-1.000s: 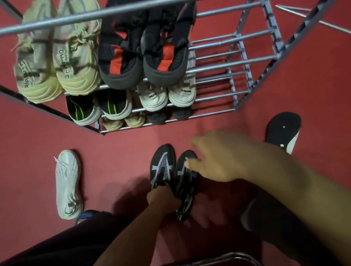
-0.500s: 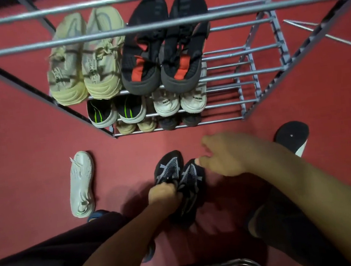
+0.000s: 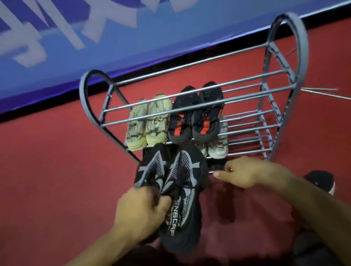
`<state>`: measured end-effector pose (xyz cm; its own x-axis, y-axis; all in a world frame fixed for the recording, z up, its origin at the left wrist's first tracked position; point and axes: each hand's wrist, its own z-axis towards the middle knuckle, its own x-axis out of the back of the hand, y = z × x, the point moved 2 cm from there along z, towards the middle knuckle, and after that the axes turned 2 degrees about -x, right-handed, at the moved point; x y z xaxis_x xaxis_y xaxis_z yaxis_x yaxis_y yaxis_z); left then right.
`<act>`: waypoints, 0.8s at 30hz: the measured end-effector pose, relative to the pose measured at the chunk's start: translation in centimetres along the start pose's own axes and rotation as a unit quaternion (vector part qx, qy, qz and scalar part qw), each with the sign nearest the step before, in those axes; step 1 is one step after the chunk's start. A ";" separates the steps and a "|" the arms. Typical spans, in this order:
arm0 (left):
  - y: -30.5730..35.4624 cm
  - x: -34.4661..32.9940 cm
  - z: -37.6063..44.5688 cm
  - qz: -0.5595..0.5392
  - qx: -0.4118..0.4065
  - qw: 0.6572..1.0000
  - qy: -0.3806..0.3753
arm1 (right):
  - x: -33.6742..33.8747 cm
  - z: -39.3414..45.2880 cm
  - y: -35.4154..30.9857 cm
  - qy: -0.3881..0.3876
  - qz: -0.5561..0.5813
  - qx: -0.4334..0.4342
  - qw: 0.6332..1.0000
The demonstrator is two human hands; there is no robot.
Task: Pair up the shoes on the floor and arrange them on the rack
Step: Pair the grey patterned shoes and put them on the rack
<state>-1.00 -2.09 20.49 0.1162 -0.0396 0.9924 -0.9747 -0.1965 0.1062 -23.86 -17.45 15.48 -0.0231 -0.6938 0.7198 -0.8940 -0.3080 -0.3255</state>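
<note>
My left hand (image 3: 142, 212) grips a pair of black shoes with grey pattern (image 3: 177, 190) by their openings, lifted off the red floor in front of the grey metal rack (image 3: 195, 106). My right hand (image 3: 248, 173) hovers just right of the pair with fingers loosely spread, holding nothing. On the rack, below its empty top bars, sit a beige pair (image 3: 149, 125) and a black-and-red pair (image 3: 197, 117). A white pair (image 3: 218, 147) shows one level lower. The held shoes hide the rack's lower left part.
A black shoe with a white sole (image 3: 322, 181) lies on the floor at the right, behind my right forearm. Thin metal rods (image 3: 331, 96) lie right of the rack. A blue banner wall (image 3: 157, 24) stands behind it. My dark-clothed knees fill the bottom edge.
My left hand has lifted the black-and-grey pair off the floor and up toward the rack. The view has tilted upward, so the wall now shows and the white shoe on the left floor is gone from view.
</note>
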 end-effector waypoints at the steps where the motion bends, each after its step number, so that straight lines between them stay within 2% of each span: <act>1: -0.1 2.3 0.4 -0.002 -0.001 1.000 0.029 | 0.2 -0.5 0.3 0.006 -0.003 -0.001 1.000; 6: 0.3 10.7 4.8 -0.032 -0.016 0.989 0.141 | 0.0 -2.1 1.4 0.004 -0.060 -0.021 0.998; 10: 0.8 13.1 12.5 -0.041 -0.001 0.986 0.163 | -0.5 -2.2 0.9 -0.012 -0.066 -0.007 0.998; 13: -0.2 12.8 18.8 -0.053 0.022 0.984 0.169 | -0.8 -1.6 1.2 -0.017 -0.061 0.004 0.998; 16: -2.3 11.6 23.4 -0.019 0.067 0.983 0.168 | -0.2 -0.6 1.7 -0.001 -0.037 0.016 0.999; 20: -5.4 8.8 26.4 0.017 0.135 0.982 0.134 | 0.9 0.8 2.3 0.027 -0.018 0.020 0.999; 24: -6.2 7.6 27.9 0.002 0.168 0.975 0.145 | 1.3 2.1 2.6 0.020 -0.013 0.017 1.000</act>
<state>11.24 -28.54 25.64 0.0061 0.2281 0.9736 -0.8518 -0.5088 0.1246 -25.30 -20.50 14.32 -0.0182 -0.6592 0.7518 -0.8790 -0.3477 -0.3262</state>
